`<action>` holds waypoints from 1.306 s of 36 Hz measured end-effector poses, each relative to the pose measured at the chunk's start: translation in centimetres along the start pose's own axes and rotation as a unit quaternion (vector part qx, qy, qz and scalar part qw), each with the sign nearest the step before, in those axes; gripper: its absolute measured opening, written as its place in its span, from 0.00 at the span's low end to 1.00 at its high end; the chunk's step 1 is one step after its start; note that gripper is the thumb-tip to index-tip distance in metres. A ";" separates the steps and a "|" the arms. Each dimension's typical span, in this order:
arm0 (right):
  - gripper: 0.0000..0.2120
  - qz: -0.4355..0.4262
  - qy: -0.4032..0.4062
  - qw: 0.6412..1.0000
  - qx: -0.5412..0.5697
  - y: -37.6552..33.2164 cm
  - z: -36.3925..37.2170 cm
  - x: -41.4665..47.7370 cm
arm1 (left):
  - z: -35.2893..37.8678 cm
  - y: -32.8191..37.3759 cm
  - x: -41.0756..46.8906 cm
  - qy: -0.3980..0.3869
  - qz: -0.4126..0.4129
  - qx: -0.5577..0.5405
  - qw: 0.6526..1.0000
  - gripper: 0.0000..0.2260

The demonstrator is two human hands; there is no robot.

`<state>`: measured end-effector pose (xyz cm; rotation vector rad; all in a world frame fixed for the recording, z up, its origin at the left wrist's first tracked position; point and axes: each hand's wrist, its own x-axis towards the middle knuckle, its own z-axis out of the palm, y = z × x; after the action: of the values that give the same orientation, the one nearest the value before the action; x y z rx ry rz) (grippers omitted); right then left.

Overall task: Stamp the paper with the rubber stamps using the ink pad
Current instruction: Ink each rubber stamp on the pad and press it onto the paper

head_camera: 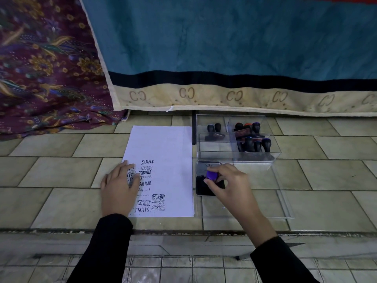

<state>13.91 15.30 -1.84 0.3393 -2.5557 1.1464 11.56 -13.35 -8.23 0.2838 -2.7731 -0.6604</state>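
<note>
We are pinching the purple-topped stamp (pixel 212 175) in our right hand (pixel 230 184) over the ink pad (pixel 206 187), while our left hand (pixel 120 188) is lying flat-fingered on the paper (pixel 169 152).

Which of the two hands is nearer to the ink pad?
The right. The right hand grips a purple stamp directly over the ink pad; the left hand lies flat on the paper, to the pad's left.
</note>
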 end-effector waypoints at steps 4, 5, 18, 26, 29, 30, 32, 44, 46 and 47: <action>0.12 -0.015 -0.003 1.000 -0.006 -0.2 0.1 -0.4 | 0.1 -0.1 0.0 0.002 0.000 -0.001 1.000 0.13; 0.12 -0.016 -0.005 1.000 -0.007 -0.2 0.2 -0.6 | 0.2 -0.1 0.0 0.003 0.000 -0.001 1.000 0.13; 0.15 -0.016 -0.021 0.999 -0.032 -0.3 0.3 -1.3 | 0.4 -0.2 0.1 0.005 0.002 0.003 1.000 0.13; 0.18 -0.007 -0.023 0.999 0.030 -2.9 1.7 -0.2 | 0.2 0.0 0.0 0.004 -0.001 0.004 1.000 0.13; 0.16 -0.040 -0.060 0.995 0.068 -4.8 3.8 0.5 | 0.1 0.0 0.0 0.002 0.002 0.007 1.000 0.14; 0.15 -0.049 -0.074 0.994 0.066 -5.3 4.6 0.7 | 0.1 0.0 0.0 0.001 0.002 0.008 1.000 0.14; 0.14 -0.062 -0.097 0.992 0.054 -5.8 6.0 0.9 | 0.1 -0.1 0.0 -0.001 0.005 0.009 1.000 0.14; 0.15 -0.133 -0.132 0.982 -0.020 -5.8 9.2 0.8 | 0.1 0.0 0.0 0.007 -0.001 0.004 1.000 0.14; 0.15 -0.138 -0.131 0.981 -0.025 -5.8 9.2 0.8 | 0.0 0.1 0.0 0.006 -0.002 0.005 1.000 0.14; 0.15 -0.134 -0.132 0.982 -0.021 -5.7 9.3 0.9 | 0.0 0.1 0.0 0.005 -0.002 0.006 1.000 0.14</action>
<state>13.30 4.52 -3.44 0.8482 -2.6432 1.0036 11.52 -13.25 -8.17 0.2954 -2.7681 -0.6417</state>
